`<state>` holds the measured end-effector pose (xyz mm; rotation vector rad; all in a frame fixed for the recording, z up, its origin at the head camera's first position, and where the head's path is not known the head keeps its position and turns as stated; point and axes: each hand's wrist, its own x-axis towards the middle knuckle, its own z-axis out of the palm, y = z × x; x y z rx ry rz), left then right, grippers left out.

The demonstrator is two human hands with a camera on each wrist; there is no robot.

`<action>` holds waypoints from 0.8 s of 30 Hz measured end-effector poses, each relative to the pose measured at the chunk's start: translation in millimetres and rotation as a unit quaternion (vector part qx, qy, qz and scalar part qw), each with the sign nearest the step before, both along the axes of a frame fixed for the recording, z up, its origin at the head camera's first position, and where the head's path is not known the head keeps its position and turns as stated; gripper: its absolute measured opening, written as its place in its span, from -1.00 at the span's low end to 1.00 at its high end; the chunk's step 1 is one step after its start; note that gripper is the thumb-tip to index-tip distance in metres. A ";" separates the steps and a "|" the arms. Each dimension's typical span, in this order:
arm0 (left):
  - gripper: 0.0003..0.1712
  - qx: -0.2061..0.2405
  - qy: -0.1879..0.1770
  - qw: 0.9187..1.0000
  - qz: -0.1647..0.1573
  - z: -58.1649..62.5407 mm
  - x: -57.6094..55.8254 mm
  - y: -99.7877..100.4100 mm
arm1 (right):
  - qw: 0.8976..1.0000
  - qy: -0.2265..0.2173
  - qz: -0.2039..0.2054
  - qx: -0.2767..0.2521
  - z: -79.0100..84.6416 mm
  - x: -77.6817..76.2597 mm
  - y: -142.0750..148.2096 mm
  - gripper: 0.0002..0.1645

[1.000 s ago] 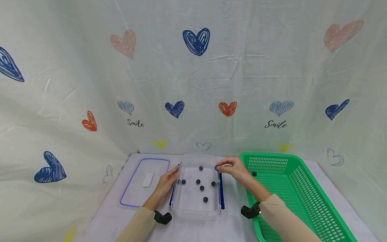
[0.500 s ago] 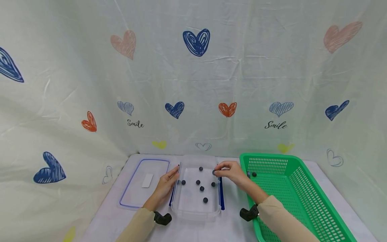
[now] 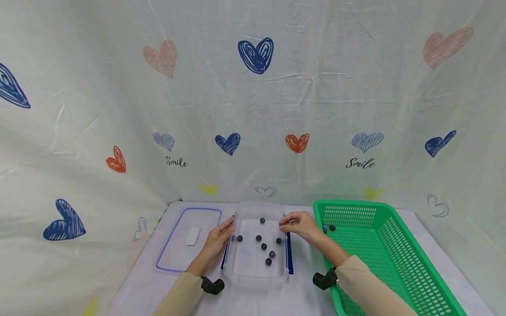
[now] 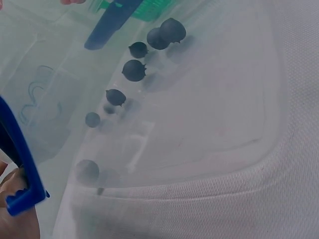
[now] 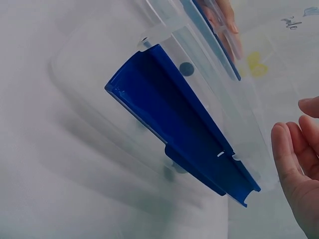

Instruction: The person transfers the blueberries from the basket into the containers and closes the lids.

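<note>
A clear plastic food box (image 3: 253,277) with blue side latches (image 5: 169,119) stands open on the table. Several blueberries (image 3: 263,246) lie loose on its floor; the left wrist view shows dark blueberries (image 4: 134,70) through the box wall. My left hand (image 3: 215,241) rests against the box's left side, fingers extended along the rim. Over the box's right rim is my right hand (image 3: 302,224). In the right wrist view its fingertips (image 5: 280,130) stand apart from the thumb with nothing between them. One blueberry (image 3: 272,254) lies near the front of the box.
A green plastic basket (image 3: 353,202) stands to the right, with blueberries (image 3: 332,228) near its back left corner, partly hidden by my right arm. On the left lies the box's clear lid (image 3: 171,248) with a blue seal, bearing a white rectangle (image 3: 192,235).
My right hand moved slightly inward over the rim and let go of a blueberry, which now lies near the front of the box. My left hand has stayed in place.
</note>
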<state>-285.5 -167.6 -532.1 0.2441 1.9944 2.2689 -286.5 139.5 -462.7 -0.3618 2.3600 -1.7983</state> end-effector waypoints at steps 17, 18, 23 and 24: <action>-0.38 0.025 0.012 1.000 -0.001 -0.1 2.6 1.3 | 0.999 0.002 -0.002 -0.042 11.5 0.0 15.1 -0.66; -0.37 0.020 0.013 1.000 -0.002 0.0 2.8 1.2 | 0.999 0.002 -0.004 -0.045 12.4 -0.2 16.9 -0.65; -0.36 -0.002 0.009 1.000 -0.002 1.5 3.2 0.7 | 0.998 0.000 -0.020 -0.053 17.1 -2.1 27.3 -0.68; -0.35 -0.006 0.009 1.000 -0.002 1.8 3.1 0.6 | 0.998 0.001 -0.022 -0.056 18.3 -2.6 29.6 -0.69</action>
